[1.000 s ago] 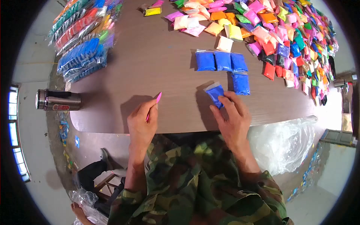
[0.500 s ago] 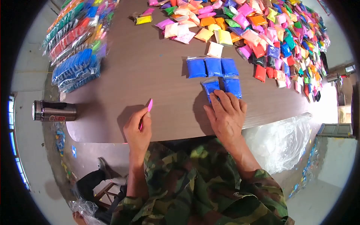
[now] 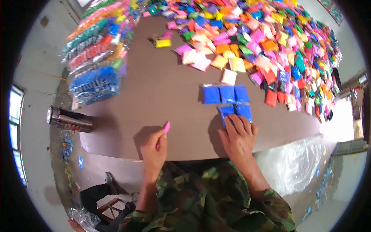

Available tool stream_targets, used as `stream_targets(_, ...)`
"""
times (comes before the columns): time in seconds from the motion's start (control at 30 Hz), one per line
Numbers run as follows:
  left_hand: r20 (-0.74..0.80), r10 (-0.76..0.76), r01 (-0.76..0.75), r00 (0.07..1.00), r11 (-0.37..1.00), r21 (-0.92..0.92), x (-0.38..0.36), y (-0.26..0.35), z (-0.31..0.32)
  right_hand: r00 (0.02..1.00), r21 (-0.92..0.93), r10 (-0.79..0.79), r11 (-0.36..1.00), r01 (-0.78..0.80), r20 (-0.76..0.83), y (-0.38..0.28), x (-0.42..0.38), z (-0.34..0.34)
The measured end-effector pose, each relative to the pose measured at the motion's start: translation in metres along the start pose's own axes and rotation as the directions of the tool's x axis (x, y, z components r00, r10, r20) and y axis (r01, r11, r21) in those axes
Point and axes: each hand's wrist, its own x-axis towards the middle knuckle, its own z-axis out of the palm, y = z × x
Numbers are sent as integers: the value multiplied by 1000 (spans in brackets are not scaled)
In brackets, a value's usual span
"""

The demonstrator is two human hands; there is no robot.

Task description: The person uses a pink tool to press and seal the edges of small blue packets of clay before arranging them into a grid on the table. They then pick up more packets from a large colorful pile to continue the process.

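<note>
My left hand (image 3: 155,147) is closed around a thin pink tool (image 3: 167,127), whose tip sticks up above the fingers. My right hand (image 3: 240,136) rests with fingers spread on the lower blue packets (image 3: 243,112), covering part of them. Above these, three more blue packets (image 3: 227,94) lie side by side in a row, close against the lower pair. A pale packet (image 3: 229,77) lies just beyond the row.
A large heap of colourful packets (image 3: 270,46) covers the back right of the table (image 3: 181,135). Bagged bundles (image 3: 96,79) and a metal flask (image 3: 71,120) are at the left. Clear plastic (image 3: 290,166) hangs off the front right. Another person's leg (image 3: 94,195) shows lower left.
The camera view has tilted up, so the table and everything on it appear lower in the frame. My hands keep nearly the same places relative to the packets and the pink tool.
</note>
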Motion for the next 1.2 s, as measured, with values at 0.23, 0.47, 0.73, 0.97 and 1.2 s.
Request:
stream_targets(0.23, -97, 131, -123, 987, 989, 86, 39, -8, -18, 999, 99, -15, 995, 19, -38, -3, 25, -17)
stream_targets(0.47, -94, 231, -209, 968, 957, 200, 93, -41, -21, 994, 185, -108, 976, 111, -25, -6, 90, -23)
stream_targets(0.73, -95, 250, -222, 964, 946, 235, 101, -44, -15, 990, 152, -125, 982, 113, 67, 37, 190, 6)
stream_targets(0.97, -51, 195, -175, 979, 948, 265, 104, -57, -13, 998, -16, -46, 999, 47, 42, 81, 279, 66)
stream_targets(1.2, -48, 196, -173, 979, 938, 302, 103, -59, -10, 980, -121, 88, 990, -67, 180, 98, 318, 106)
